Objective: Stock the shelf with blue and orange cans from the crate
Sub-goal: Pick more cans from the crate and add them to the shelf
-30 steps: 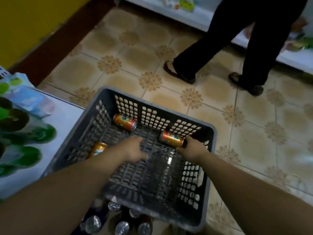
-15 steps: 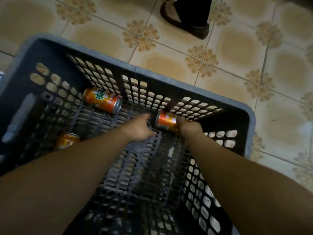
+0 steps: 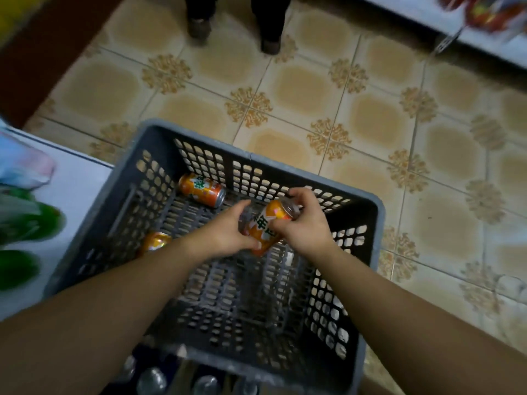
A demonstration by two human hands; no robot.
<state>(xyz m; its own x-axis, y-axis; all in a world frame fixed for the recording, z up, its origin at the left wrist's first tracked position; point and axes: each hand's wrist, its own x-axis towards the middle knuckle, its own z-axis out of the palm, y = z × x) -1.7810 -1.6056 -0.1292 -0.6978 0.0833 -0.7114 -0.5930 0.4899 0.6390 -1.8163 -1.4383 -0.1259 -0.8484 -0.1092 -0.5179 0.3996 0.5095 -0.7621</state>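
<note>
Both hands grasp one smooth orange can (image 3: 266, 223), tilted above the slotted floor of the grey plastic crate (image 3: 122, 181): left hand (image 3: 225, 232) round its lower end, right hand (image 3: 302, 223) round its silvery top. Left of them lie two more cylinders, a far can (image 3: 201, 190) and a near can (image 3: 155, 242)

1. Grips a tilted orange can (image 3: 266, 223) over the grey crate (image 3: 372, 246): left hand (image 3: 225, 235) at near end, right hand (image 3: 305, 223) round far end.
2. Shows a second can (image 3: 201, 190) lying far-left inside, a third can (image 3: 155, 242) at left.
3. Shows can tops (image 3: 151, 382) below near rim.
</note>
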